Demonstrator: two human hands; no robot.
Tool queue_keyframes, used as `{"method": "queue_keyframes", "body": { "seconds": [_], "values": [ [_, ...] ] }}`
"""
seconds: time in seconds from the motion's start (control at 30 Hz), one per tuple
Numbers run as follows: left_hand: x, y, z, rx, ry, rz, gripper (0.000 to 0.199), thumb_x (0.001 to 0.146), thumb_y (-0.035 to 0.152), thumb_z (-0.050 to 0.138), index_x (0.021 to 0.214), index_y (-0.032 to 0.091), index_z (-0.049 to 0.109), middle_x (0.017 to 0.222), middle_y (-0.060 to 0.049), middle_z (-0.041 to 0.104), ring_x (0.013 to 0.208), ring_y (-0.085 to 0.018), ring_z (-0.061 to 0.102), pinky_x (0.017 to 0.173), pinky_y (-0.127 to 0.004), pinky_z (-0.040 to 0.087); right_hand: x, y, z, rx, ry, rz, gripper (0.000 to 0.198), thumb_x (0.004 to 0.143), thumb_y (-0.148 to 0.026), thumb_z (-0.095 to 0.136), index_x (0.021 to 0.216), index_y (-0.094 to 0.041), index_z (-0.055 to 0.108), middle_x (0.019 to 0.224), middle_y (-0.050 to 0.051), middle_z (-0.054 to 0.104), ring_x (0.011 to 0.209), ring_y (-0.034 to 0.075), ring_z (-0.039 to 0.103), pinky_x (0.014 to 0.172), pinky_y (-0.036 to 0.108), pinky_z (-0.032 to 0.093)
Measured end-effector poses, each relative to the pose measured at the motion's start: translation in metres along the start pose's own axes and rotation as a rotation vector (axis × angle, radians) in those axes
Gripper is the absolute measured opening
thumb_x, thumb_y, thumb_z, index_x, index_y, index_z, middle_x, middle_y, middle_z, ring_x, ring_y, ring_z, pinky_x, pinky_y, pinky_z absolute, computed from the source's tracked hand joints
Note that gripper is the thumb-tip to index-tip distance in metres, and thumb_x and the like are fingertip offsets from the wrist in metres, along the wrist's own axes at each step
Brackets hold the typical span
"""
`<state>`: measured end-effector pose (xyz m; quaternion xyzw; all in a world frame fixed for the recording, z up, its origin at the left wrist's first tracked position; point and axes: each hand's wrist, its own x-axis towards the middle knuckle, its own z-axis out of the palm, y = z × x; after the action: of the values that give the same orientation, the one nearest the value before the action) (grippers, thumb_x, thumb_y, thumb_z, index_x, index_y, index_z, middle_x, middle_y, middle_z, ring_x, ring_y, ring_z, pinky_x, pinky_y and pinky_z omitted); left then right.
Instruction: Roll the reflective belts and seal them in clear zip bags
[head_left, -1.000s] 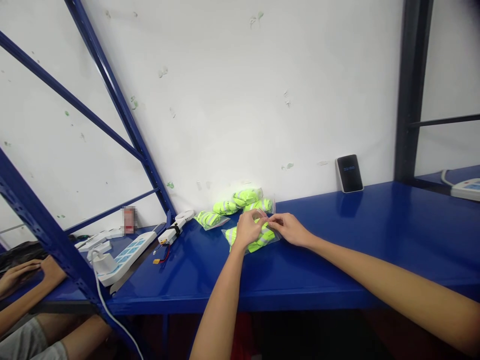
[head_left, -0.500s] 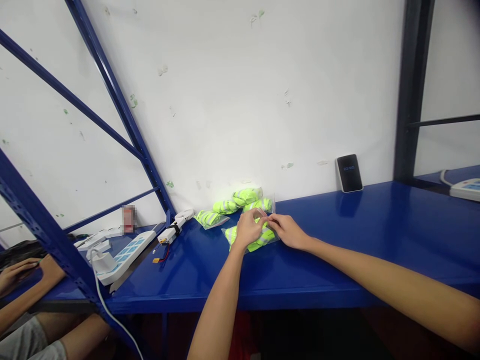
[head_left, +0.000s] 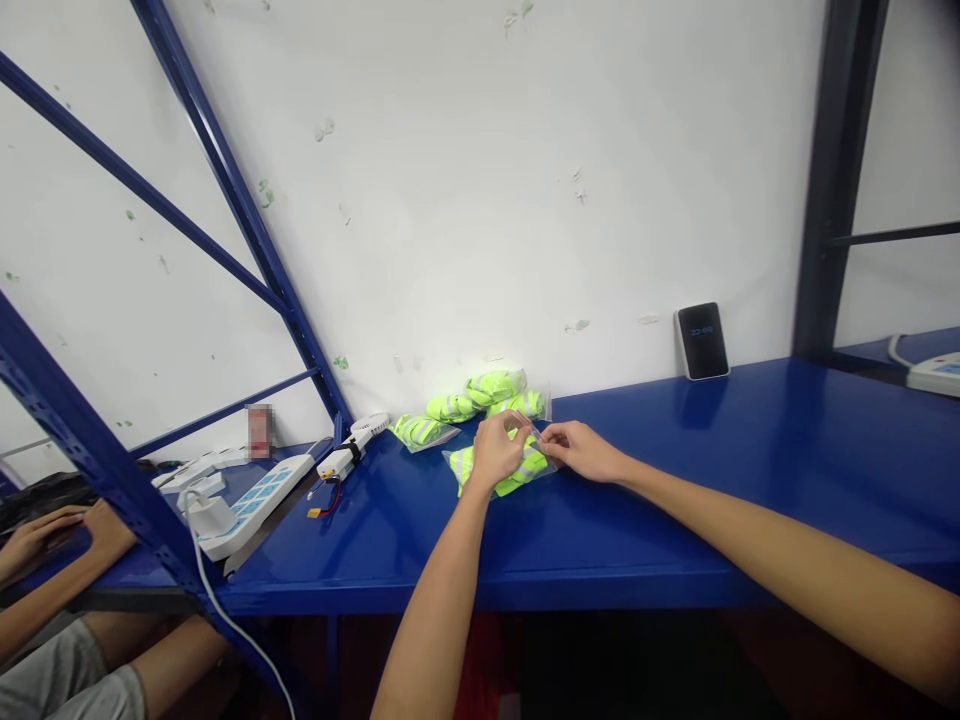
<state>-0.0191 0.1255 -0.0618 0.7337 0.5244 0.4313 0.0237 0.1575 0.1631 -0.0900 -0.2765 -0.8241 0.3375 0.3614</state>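
Note:
A clear plastic bag (head_left: 517, 480) holding a folded neon-yellow garment with silvery reflective stripes lies on the blue table (head_left: 630, 530). My left hand (head_left: 498, 452) is closed on the bag's upper edge, partly covering the garment. Thumb and fingers of my right hand (head_left: 581, 450) pinch the same edge at its right end. Just behind, similar bagged neon-yellow bundles (head_left: 495, 388) are piled against the wall, and one more bagged bundle (head_left: 418, 431) sits to their left.
Left of the bundles lie a white handheld fan (head_left: 369, 428) and a small battery with a yellow plug (head_left: 341, 462). A white power strip (head_left: 259, 503) rests beyond the blue rack post (head_left: 112, 470). A co-worker's hands (head_left: 67, 535) are at far left. A black-screened clock (head_left: 703, 342) leans on the wall.
My right hand has slid slightly right along the bag's edge, leaving a small gap from my left hand. My left hand stays at the bag. The view has shifted a little.

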Motion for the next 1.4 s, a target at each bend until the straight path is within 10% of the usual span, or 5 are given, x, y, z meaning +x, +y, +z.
{"method": "queue_keyframes", "body": {
  "seconds": [0.27, 0.53, 0.83, 1.1, 1.4],
  "values": [
    [0.003, 0.000, -0.008, -0.131, -0.045, -0.027, 0.025, 0.073, 0.022, 0.065, 0.098, 0.019, 0.064, 0.086, -0.002, 0.071, 0.081, -0.017, 0.066, 0.081, -0.029, 0.049, -0.003, -0.006, 0.006, -0.033, 0.046, 0.013, 0.023, 0.087, -0.035, 0.047, 0.076, -0.018, 0.058, 0.062, 0.001, 0.058, 0.057, 0.015, 0.053, 0.058, 0.026, 0.039],
    [0.006, -0.002, -0.009, -0.140, -0.104, -0.034, 0.031, 0.069, 0.016, 0.063, 0.100, 0.019, 0.061, 0.083, -0.001, 0.071, 0.076, -0.017, 0.065, 0.077, -0.028, 0.049, 0.000, -0.002, -0.011, 0.173, -0.236, 0.087, 0.016, 0.074, -0.029, 0.061, 0.085, -0.016, 0.061, 0.072, 0.002, 0.064, 0.066, 0.016, 0.059, 0.065, 0.029, 0.048],
    [0.000, 0.005, -0.009, -0.062, -0.052, -0.029, 0.025, 0.071, 0.018, 0.062, 0.095, 0.022, 0.060, 0.085, 0.001, 0.071, 0.083, -0.019, 0.065, 0.081, -0.030, 0.048, -0.002, -0.002, 0.007, 0.126, -0.091, 0.125, 0.004, 0.077, -0.022, 0.052, 0.079, -0.020, 0.050, 0.065, -0.003, 0.055, 0.046, 0.013, 0.058, 0.045, 0.025, 0.047],
    [-0.002, 0.004, -0.007, -0.055, 0.009, -0.033, 0.024, 0.072, 0.019, 0.062, 0.096, 0.023, 0.061, 0.085, 0.000, 0.070, 0.084, -0.020, 0.065, 0.084, -0.033, 0.048, -0.006, -0.009, 0.005, -0.048, -0.068, 0.068, 0.022, 0.090, -0.039, 0.046, 0.084, -0.019, 0.055, 0.070, 0.001, 0.059, 0.064, 0.016, 0.057, 0.059, 0.027, 0.043],
    [0.002, 0.008, -0.008, -0.462, -0.014, -0.047, 0.030, 0.076, 0.022, 0.065, 0.104, 0.017, 0.058, 0.082, -0.004, 0.070, 0.082, -0.018, 0.066, 0.081, -0.031, 0.048, -0.005, -0.011, 0.021, -0.256, 0.242, -0.160, 0.032, 0.099, -0.041, 0.028, 0.077, -0.023, 0.041, 0.064, -0.002, 0.048, 0.057, 0.016, 0.048, 0.057, 0.027, 0.030]
  ]
}}
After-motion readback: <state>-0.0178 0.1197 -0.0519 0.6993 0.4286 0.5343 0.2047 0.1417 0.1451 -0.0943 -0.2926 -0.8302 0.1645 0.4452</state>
